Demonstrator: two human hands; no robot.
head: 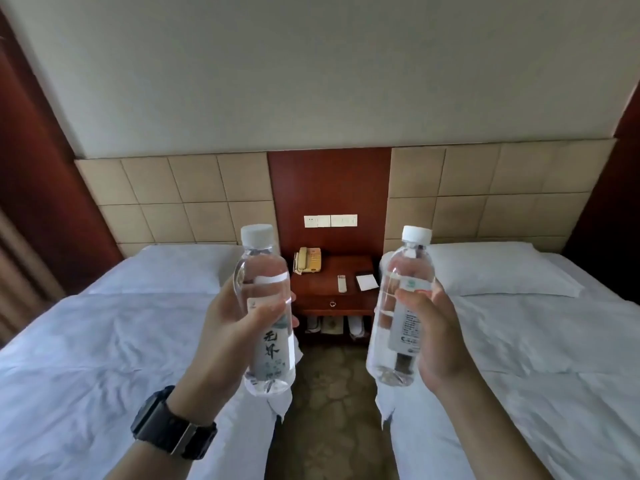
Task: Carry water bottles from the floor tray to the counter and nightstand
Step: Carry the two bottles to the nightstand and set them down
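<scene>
Left hand (221, 327) gripping water-filled bottle (266, 306)

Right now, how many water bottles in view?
2. One bottle is held upright in the left hand; the other bottle is in the right hand. None on the nightstand yet; the floor tray is out of view.

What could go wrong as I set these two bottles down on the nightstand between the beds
The nightstand top already holds a telephone, a remote and a notepad, so a bottle could knock one or land unevenly. Both hands are full: the left hand grips the left bottle and the right hand grips the right bottle, leaving nothing free to clear space. The aisle between the beds looks narrow.
</scene>
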